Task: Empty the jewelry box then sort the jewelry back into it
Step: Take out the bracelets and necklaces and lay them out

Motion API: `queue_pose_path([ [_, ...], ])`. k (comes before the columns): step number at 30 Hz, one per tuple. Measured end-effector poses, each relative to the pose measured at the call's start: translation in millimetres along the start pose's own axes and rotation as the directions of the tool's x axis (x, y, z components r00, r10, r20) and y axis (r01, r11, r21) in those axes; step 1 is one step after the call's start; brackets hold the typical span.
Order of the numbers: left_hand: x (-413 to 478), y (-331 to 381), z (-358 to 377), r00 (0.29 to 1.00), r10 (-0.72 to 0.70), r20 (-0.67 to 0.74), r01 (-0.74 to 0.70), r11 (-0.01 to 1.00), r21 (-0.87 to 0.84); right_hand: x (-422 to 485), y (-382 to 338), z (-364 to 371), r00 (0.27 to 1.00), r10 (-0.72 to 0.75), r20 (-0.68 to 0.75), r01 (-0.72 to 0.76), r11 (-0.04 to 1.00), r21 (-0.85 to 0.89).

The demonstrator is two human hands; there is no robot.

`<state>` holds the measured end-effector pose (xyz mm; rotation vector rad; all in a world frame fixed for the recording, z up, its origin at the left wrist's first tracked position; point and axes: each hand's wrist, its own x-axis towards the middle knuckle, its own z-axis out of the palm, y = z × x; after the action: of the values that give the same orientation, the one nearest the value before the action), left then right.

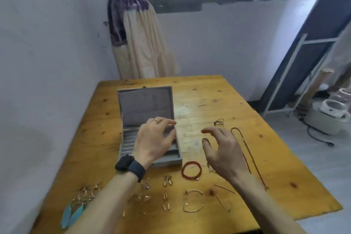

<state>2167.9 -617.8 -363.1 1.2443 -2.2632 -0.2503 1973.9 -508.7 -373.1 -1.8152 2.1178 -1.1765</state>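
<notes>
- We see the desk (218,100) carrying everything.
- The box (146,108) stands open on the desk, lid upright.
- Our left hand (153,140) hovers over the box's tray with its fingers loosely bent and apart from the thumb.
- Our right hand (222,150) hovers just right of the box with its fingers spread wide.
- A cord necklace (257,170) lies well right of the box.
- Turquoise feather earrings (73,214) lie near-left of the box.
- A gold bangle (202,198) lies nearer us than the box.
- A red bracelet (183,172) sits by the box's near right corner.
- Small gold earrings (168,180) lie just in front of the box.
</notes>
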Motion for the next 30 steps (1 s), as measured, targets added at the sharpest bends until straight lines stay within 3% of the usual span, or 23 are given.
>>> queue_pose_path([
  [4,-11.0,-36.2,-20.1,0.996,-0.081,-0.039,0.083,0.995,0.049,30.3,-42.9,36.7,0.989,-0.081,0.125,0.082,0.997,0.002],
  [8,-6.1,-64.5,-31.3,0.988,-0.138,-0.064,0.143,0.986,0.081,65.4,-67.3,69.4,0.986,-0.093,0.140,0.089,0.995,0.033],
  [18,73.7,-95.3,-48.4,0.987,-0.125,-0.105,0.150,0.948,0.282,147.6,-79.6,125.1,0.989,0.123,0.088,-0.119,0.992,-0.048],
  [24,110.2,-111.3,-48.5,0.979,-0.204,-0.014,0.195,0.913,0.359,162.8,-77.3,142.3,0.978,0.205,0.043,-0.197,0.969,-0.147],
  [30,112.3,-118.3,-45.7,0.986,-0.160,-0.036,0.165,0.963,0.212,167.0,-77.5,149.8,0.979,0.201,-0.010,-0.200,0.962,-0.184],
])
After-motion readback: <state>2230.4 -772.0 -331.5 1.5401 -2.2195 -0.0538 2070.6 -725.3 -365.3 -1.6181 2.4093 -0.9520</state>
